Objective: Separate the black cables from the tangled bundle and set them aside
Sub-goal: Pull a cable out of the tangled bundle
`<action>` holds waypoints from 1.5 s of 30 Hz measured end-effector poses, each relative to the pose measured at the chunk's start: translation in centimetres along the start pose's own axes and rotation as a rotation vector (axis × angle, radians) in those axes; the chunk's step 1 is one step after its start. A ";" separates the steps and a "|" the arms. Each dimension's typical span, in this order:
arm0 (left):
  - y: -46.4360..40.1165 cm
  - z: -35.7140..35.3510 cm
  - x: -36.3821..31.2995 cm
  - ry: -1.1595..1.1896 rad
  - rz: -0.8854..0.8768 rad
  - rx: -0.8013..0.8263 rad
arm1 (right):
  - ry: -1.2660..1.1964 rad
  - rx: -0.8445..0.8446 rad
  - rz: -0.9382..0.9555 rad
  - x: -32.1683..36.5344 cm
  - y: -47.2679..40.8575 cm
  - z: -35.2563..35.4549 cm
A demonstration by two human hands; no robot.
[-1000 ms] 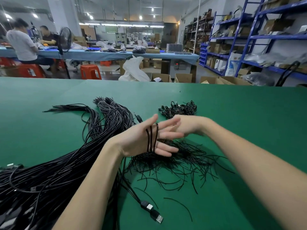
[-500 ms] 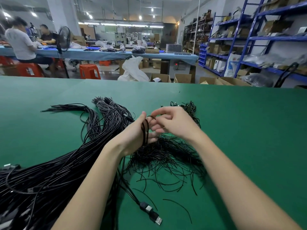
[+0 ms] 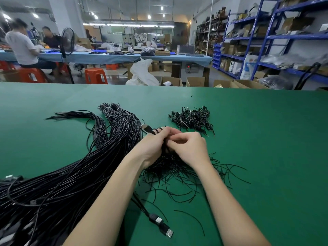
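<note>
Long cable bundle [image 3: 74, 167]: lying on the green table [image 3: 266, 139], fanning from the near left corner toward the hands, its tied ends pointing away from the person.
Left hand [image 3: 152, 146]: sitting just right of the long cable bundle, fingers curling around a few thin black cables [image 3: 164, 148], with loops of them showing over the fingers.
USB plug [image 3: 164, 228]: lying near the person, below the left hand, on the end of a cable running out from under the forearm.
Loose wire pile [image 3: 179, 171]: spreading on the table directly under both hands.
Right hand [image 3: 188, 148]: pressing against the left hand, fingers bending in and pinching the same thin black cables.
Small tangled heap [image 3: 191, 119]: resting beyond the right hand, apart from the long cable bundle.
</note>
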State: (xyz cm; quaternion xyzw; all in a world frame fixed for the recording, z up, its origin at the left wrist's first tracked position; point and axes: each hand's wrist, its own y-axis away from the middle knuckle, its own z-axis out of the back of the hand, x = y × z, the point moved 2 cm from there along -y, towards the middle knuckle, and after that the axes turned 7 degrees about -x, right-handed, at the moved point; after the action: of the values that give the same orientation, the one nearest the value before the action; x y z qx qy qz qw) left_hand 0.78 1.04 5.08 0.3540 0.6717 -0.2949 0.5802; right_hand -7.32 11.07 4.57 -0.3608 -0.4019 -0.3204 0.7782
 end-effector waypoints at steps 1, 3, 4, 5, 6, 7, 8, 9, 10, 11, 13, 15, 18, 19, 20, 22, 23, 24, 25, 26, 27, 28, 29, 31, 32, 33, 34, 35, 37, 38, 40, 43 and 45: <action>0.0 -0.1 0.1 -0.045 -0.020 -0.041 | 0.014 0.070 -0.017 0.0 -0.1 0.5; -0.2 0.1 0.2 -0.117 -0.039 -0.092 | 0.087 0.286 -0.071 0.3 -0.4 2.1; -0.2 0.4 0.2 -0.125 -0.034 -0.096 | 0.146 0.349 -0.066 0.6 -0.6 3.0; -0.2 0.5 0.2 -0.145 -0.030 -0.079 | 0.189 0.347 -0.025 1.1 -0.9 3.8; -0.2 0.6 0.2 -0.179 -0.031 -0.046 | 0.188 0.291 0.048 1.6 -1.2 4.6; -0.1 0.5 0.2 -0.219 -0.031 -0.002 | 0.131 0.224 0.122 2.3 -1.5 4.9; 0.1 0.4 0.2 -0.245 -0.024 0.050 | 0.048 0.206 0.183 2.9 -1.8 4.9; 0.3 0.2 0.1 -0.255 -0.016 0.110 | -0.015 0.257 0.222 3.6 -1.9 4.5; 0.6 -0.1 0.1 -0.255 -0.011 0.175 | -0.039 0.351 0.243 3.9 -2.0 3.8; 0.8 -0.3 -0.1 -0.250 -0.008 0.239 | -0.024 0.447 0.248 4.1 -2.1 3.0; 1.3 -0.6 -0.2 -0.227 0.033 0.329 | 0.019 0.545 0.254 4.1 -2.3 1.7; 1.6 -0.7 -0.2 -0.191 0.100 0.380 | -0.017 0.541 0.236 3.7 -2.7 1.1; 1.7 -0.2 -0.4 -0.097 0.153 0.397 | 0.009 0.439 0.222 2.8 -3.3 0.8; 1.7 0.1 -0.5 -0.057 0.160 0.392 | 0.010 0.421 0.205 2.5 -3.5 0.8; 1.7 0.2 -0.7 -0.018 0.165 0.393 | -0.007 0.426 0.178 2.2 -3.5 0.8; 1.7 0.1 -0.8 0.019 0.170 0.380 | -0.036 0.443 0.131 1.7 -3.5 0.8; 1.7 0.0 -0.8 0.019 0.168 0.362 | -0.029 0.428 0.120 1.7 -3.5 0.8; 1.7 -0.1 -0.8 0.013 0.166 0.343 | -0.012 0.399 0.118 1.6 -3.5 0.8; 1.6 -0.1 -0.8 0.002 0.160 0.324 | 0.009 0.364 0.119 1.6 -3.6 0.7; 1.5 0.0 -0.9 -0.013 0.150 0.305 | 0.033 0.323 0.124 1.5 -3.7 0.6; 1.3 0.2 -0.9 -0.032 0.138 0.280 | 0.053 0.279 0.132 1.4 -3.7 0.7; 1.2 0.5 -1.0 -0.052 0.123 0.251 | 0.063 0.240 0.141 1.3 -3.8 0.7; 1.1 0.8 -1.0 -0.068 0.109 0.227 | 0.057 0.219 0.145 1.3 -3.8 0.7; 1.0 0.8 -0.9 -0.072 0.092 0.208 | 0.020 0.220 0.138 1.1 -3.7 0.7; 1.0 0.6 -0.7 -0.061 0.093 0.195 | -0.001 0.213 0.122 0.9 -3.7 0.7; 1.0 0.3 -0.6 -0.050 0.090 0.177 | -0.037 0.200 0.104 0.8 -3.7 0.8; 0.8 0.0 -0.5 -0.038 0.081 0.154 | -0.096 0.189 0.084 0.6 -3.6 0.9; 0.6 -0.3 -0.4 -0.023 0.073 0.127 | -0.167 0.179 0.061 0.4 -3.5 0.8; 0.4 -0.7 -0.4 0.002 0.071 0.063 | -0.254 0.124 0.038 -0.2 -2.9 0.3; 0.2 -0.8 -0.3 0.008 0.075 0.036 | -0.266 0.078 0.042 -0.5 -2.7 0.0; 0.4 -1.1 0.0 0.028 0.100 0.031 | -0.253 -0.006 0.053 -0.9 -2.1 -0.8; 0.8 -1.2 0.0 0.059 0.137 0.097 | -0.168 0.029 0.031 -1.4 -1.8 -1.4; 0.9 -1.1 0.0 0.084 0.162 0.121 | -0.074 0.109 0.025 -1.5 -1.9 -1.3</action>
State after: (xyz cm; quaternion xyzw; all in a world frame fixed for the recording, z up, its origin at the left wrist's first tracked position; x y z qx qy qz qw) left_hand 0.88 2.43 5.28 0.4536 0.6456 -0.2720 0.5509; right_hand -8.99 9.27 3.30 -0.3345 -0.4430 -0.2745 0.7852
